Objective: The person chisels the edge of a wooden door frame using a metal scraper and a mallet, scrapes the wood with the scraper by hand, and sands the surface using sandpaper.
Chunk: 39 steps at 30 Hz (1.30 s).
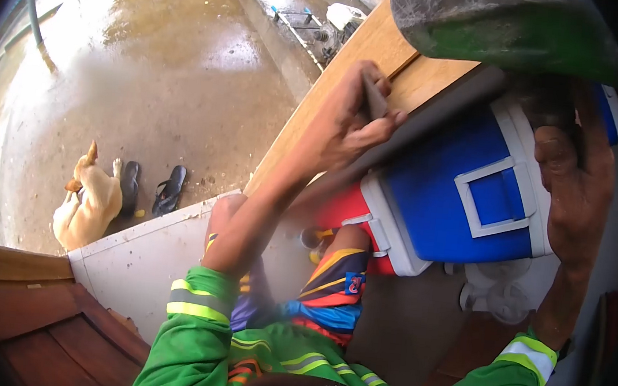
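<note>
My left hand point(356, 120) is closed by the edge of a light wooden panel point(338, 74), its thumb and fingers around a flat grey-brown piece point(374, 99). I cannot tell what that piece is. At the right, my right hand point(572, 168) is raised with its fingers wrapped round the dark lower part of a bulky grey and green tool point(507, 34). The tool looms close to the camera and covers part of the panel. A dark band runs along the panel's near side, beneath my left hand.
A blue and white cooler point(433, 196) stands below my hands, beside a red and white cooler point(387, 229). Brown panelled wood point(69, 334) lies at lower left. Beyond a white ledge point(151, 231), a dog point(91, 200) sits by black flip-flops point(169, 190) on wet ground.
</note>
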Each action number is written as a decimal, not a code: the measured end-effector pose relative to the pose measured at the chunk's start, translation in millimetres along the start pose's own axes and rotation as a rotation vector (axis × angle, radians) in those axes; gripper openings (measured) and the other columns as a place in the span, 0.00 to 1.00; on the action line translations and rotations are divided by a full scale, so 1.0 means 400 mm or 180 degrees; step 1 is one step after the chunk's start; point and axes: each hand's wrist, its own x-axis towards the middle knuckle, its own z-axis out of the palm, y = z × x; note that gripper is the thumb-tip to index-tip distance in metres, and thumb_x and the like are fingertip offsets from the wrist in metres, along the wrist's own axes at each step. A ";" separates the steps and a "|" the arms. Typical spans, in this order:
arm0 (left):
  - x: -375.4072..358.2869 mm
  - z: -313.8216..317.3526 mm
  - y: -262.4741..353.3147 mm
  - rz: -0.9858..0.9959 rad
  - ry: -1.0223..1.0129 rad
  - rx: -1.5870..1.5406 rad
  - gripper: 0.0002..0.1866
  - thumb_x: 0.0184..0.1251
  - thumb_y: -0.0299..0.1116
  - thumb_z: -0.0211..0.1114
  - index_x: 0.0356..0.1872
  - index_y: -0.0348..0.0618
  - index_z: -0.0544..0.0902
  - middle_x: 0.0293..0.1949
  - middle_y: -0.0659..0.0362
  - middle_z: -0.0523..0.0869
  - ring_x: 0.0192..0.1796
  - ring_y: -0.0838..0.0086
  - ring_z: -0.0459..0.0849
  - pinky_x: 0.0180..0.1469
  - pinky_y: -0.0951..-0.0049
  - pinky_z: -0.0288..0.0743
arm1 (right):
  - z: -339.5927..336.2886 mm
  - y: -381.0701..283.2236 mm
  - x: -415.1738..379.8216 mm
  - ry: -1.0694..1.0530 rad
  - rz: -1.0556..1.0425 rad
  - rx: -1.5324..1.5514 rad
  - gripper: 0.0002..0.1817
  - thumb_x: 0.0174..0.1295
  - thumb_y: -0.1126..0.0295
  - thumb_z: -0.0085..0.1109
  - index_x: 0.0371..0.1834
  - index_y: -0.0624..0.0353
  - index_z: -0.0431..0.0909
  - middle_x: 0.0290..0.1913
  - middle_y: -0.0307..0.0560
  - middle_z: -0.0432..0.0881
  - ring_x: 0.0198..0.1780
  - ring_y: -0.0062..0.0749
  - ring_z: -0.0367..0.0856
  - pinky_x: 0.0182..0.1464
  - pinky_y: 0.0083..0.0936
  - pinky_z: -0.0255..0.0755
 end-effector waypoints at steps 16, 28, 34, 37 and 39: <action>-0.001 0.000 -0.067 0.0199 0.0153 0.0427 0.22 0.57 0.20 0.63 0.54 0.42 0.70 0.47 0.62 0.73 0.51 0.75 0.68 0.54 0.73 0.65 | 0.022 -0.074 0.035 -0.0302 -0.0412 0.0593 0.28 0.58 0.71 0.65 0.63 0.63 0.71 0.45 0.58 0.83 0.42 0.47 0.85 0.46 0.33 0.77; -0.024 -0.009 -0.058 -0.0147 0.0252 -0.0290 0.19 0.63 0.26 0.65 0.51 0.42 0.67 0.42 0.63 0.72 0.42 0.79 0.72 0.45 0.77 0.69 | 0.062 -0.073 0.017 -0.0703 -0.0466 0.0402 0.29 0.60 0.71 0.64 0.65 0.63 0.69 0.47 0.60 0.83 0.46 0.45 0.84 0.49 0.33 0.75; -0.031 -0.013 -0.020 -0.0088 0.0198 -0.0052 0.16 0.62 0.31 0.68 0.43 0.43 0.68 0.39 0.60 0.70 0.40 0.77 0.68 0.43 0.76 0.66 | 0.024 -0.093 0.027 -0.0649 -0.0400 0.0359 0.28 0.62 0.71 0.61 0.66 0.63 0.68 0.44 0.58 0.84 0.46 0.42 0.85 0.49 0.33 0.76; 0.000 0.001 -0.013 0.0045 0.0168 0.0238 0.17 0.61 0.31 0.69 0.42 0.44 0.68 0.34 0.62 0.70 0.38 0.75 0.68 0.41 0.75 0.66 | -0.005 -0.133 0.036 -0.0421 -0.0410 0.0510 0.26 0.63 0.72 0.60 0.65 0.64 0.68 0.42 0.55 0.84 0.45 0.36 0.84 0.47 0.29 0.76; 0.001 0.003 -0.013 -0.0128 0.0171 0.0239 0.18 0.61 0.32 0.69 0.46 0.44 0.69 0.34 0.61 0.70 0.37 0.75 0.69 0.41 0.74 0.66 | 0.006 -0.133 0.034 -0.0243 -0.0649 0.0507 0.23 0.64 0.71 0.59 0.62 0.66 0.70 0.41 0.53 0.83 0.41 0.33 0.83 0.46 0.28 0.75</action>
